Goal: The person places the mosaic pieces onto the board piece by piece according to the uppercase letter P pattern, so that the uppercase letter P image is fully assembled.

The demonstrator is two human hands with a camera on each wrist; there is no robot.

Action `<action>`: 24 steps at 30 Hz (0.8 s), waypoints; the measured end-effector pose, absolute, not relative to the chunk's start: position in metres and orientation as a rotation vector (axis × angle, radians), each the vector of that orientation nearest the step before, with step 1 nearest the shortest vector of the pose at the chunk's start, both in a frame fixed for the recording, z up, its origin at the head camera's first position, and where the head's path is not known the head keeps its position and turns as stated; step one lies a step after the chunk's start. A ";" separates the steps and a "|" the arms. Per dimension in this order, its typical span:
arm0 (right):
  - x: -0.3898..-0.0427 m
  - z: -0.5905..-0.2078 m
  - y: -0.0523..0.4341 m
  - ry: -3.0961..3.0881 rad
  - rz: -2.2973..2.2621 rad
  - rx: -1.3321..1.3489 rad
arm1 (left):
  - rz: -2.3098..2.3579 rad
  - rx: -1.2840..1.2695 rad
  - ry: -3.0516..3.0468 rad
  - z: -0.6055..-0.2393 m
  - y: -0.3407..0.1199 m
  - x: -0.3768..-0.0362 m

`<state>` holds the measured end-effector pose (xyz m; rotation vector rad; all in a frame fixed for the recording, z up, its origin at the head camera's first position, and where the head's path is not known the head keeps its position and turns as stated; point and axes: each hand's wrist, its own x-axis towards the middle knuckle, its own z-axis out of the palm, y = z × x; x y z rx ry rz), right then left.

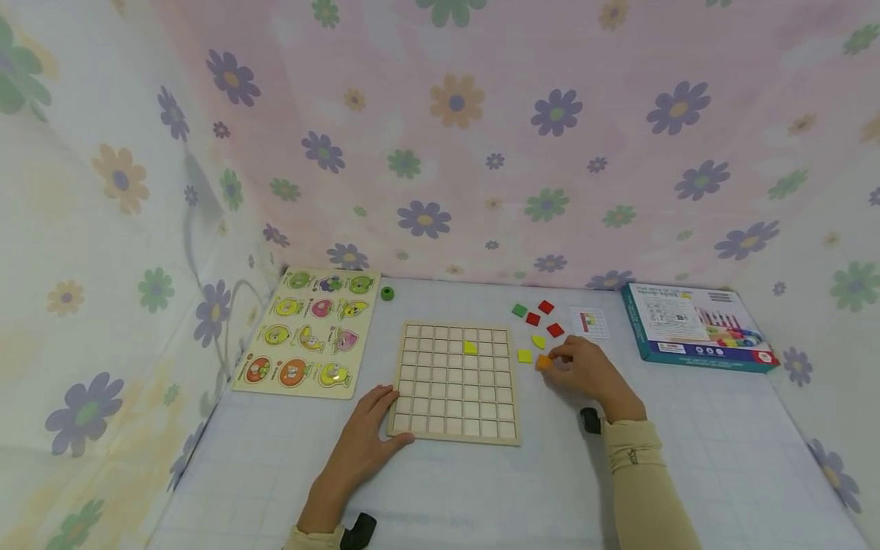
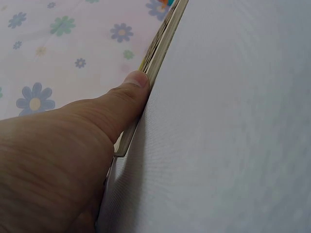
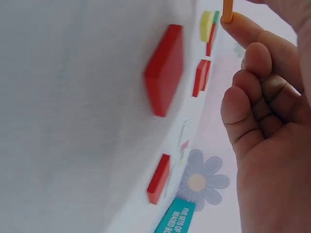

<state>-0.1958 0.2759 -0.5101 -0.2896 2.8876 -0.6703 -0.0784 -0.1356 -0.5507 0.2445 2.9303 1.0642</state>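
A wooden grid board (image 1: pixel 454 409) lies in the middle of the table, with one yellow tile (image 1: pixel 470 347) in a cell near its top. My left hand (image 1: pixel 374 428) rests flat at the board's lower left corner. Its thumb (image 2: pixel 131 92) presses against the board's edge (image 2: pixel 160 48). To the right of the board, my right hand (image 1: pixel 560 363) pinches an orange tile (image 1: pixel 543 362) just above the table. The same orange tile (image 3: pixel 227 10) shows at my fingertips in the right wrist view. Loose red tiles (image 1: pixel 555 330), yellow tiles (image 1: pixel 525 355) and a green tile (image 1: pixel 519 310) lie beside that hand.
A fruit peg puzzle (image 1: pixel 309 330) lies at the left with a green peg (image 1: pixel 387 293) beside it. A pattern card (image 1: pixel 590 321) and a teal box (image 1: pixel 697 326) sit at the right. Floral cloth walls close in the table on three sides.
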 end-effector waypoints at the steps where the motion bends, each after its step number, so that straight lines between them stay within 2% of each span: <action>1: -0.196 -0.509 0.275 2.892 -0.670 -0.296 | 1.064 0.239 2.925 -0.551 -0.136 -0.079; 8: -0.200 -0.506 0.268 2.937 -0.647 -0.338 | 1.068 0.230 2.912 -0.551 -0.136 -0.079; 24: -0.212 -0.494 0.228 2.954 -0.709 -0.616 | 1.072 0.257 2.955 -0.551 -0.136 -0.078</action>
